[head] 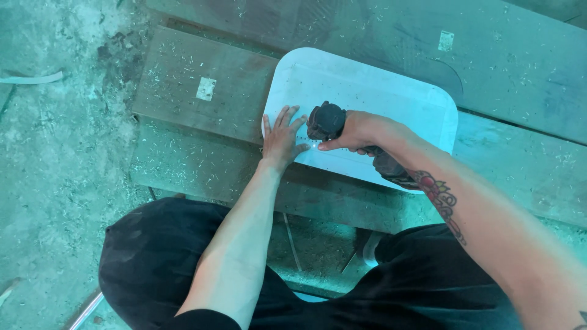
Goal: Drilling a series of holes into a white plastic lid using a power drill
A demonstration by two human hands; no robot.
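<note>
The left hand [282, 135] lies open, fingers spread, on a white panel [391, 98]. Just beside it, the right hand [358, 131] grips a dark drill [327, 120] pointing down at the panel.

so the whole setup sits on a couple of rough wooden planks [202, 131] laid side by side over a dusty concrete floor [61, 159]. Wood shavings [177, 165] are scattered all over the boards, plus two small pale stickers [206, 88]. A white rounded-corner panel [379, 91] lies flat across the planks, overhanging the gap between them.
</note>
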